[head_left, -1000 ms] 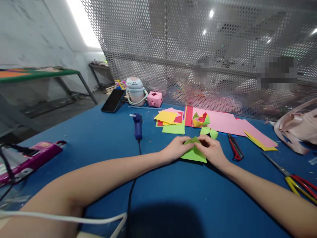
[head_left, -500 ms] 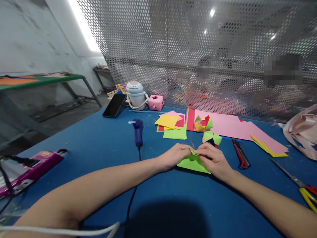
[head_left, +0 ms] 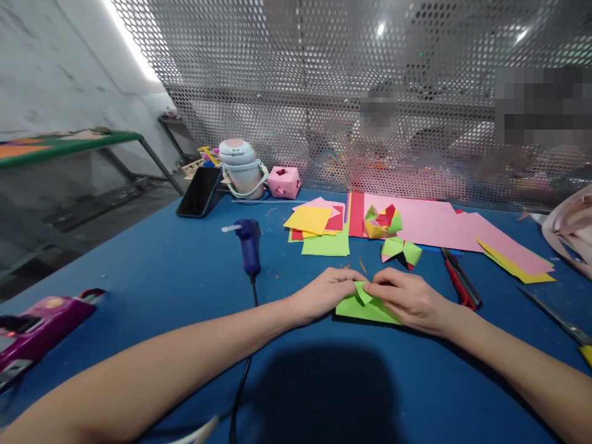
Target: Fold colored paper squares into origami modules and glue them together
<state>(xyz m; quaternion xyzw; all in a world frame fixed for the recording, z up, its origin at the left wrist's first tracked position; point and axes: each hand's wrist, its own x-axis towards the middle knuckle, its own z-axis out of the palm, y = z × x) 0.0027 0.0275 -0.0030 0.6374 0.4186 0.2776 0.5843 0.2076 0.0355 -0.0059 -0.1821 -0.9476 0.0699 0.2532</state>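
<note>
A sheet of light green paper lies on the blue table under both hands, with a small flap turned down at its top edge. My left hand grips its upper left part between thumb and fingers. On the other side, my right hand pinches the paper beside the flap, its fingers covering the right portion. Just beyond my right hand sits a folded green, pink and black paper piece. Behind that stands a folded paper piece in yellow, red and green.
Left of the hands lies a blue glue gun with its cord. Farther back are a phone, a white cup, a pink paper cube and stacked coloured paper. A red cutter and scissors lie right; a purple power strip lies left.
The green paper's top edge, earlier curled between the fingertips, now shows a small pointed flap lying down over the sheet. Both hands remain on the paper. The camera view has shifted slightly.
</note>
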